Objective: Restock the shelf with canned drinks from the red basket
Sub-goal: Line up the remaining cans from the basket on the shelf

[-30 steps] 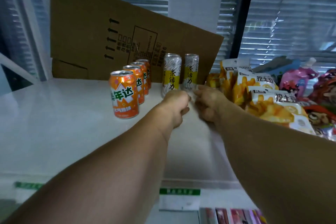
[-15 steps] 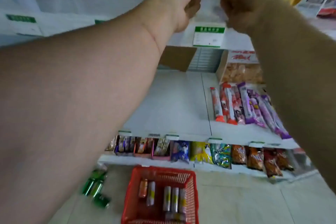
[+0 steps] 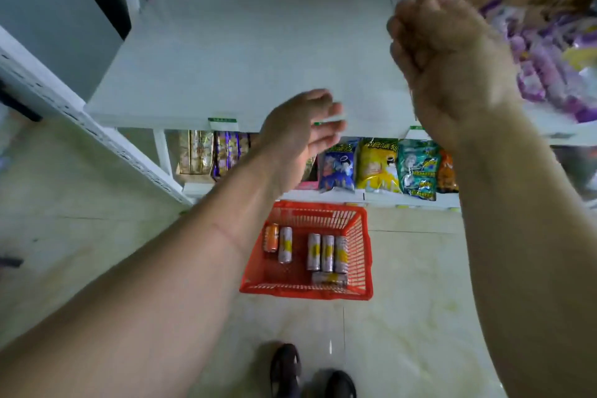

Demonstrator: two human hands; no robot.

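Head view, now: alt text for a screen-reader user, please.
Looking down past two bare arms: the open left hand and curled right hand, both empty, are above a red plastic mesh basket on the floor holding five silver-and-yellow cans and one orange can. White shelving stands behind it.

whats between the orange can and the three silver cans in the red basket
Head view: one silver can with a yellow label lies beside the orange can, then bare red plastic basket floor up to the three silver cans.
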